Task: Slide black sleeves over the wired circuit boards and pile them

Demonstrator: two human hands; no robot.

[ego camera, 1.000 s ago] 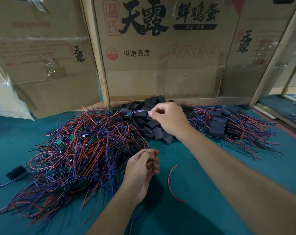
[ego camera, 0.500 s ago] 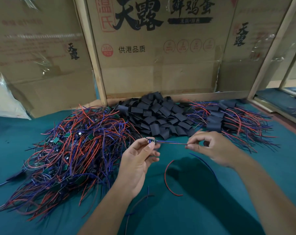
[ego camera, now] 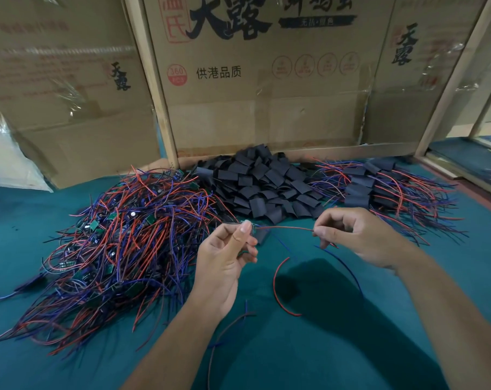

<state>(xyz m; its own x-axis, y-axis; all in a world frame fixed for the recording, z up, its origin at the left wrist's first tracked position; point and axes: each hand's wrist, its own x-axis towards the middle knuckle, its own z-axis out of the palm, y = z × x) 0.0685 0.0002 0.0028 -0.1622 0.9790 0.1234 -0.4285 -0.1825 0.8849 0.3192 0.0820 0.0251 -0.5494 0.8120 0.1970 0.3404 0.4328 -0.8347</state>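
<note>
Red wire [ego camera: 283,228] stretches taut between both raised hands, left grip [ego camera: 227,257] and right grip [ego camera: 359,235] each pinching it.

On the surface [ego camera: 41,361] three heaps lie in a far row: the pile of bare wired circuit boards [ego camera: 120,249] at left, the heap of sleeves [ego camera: 264,187] in the middle, the pile of sleeved boards [ego camera: 379,190] at right. Cardboard boxes [ego camera: 267,94] stand behind them. Nearer, the left hand [ego camera: 224,263] and right hand [ego camera: 362,237] hold one wire [ego camera: 286,228] stretched between them.
</note>
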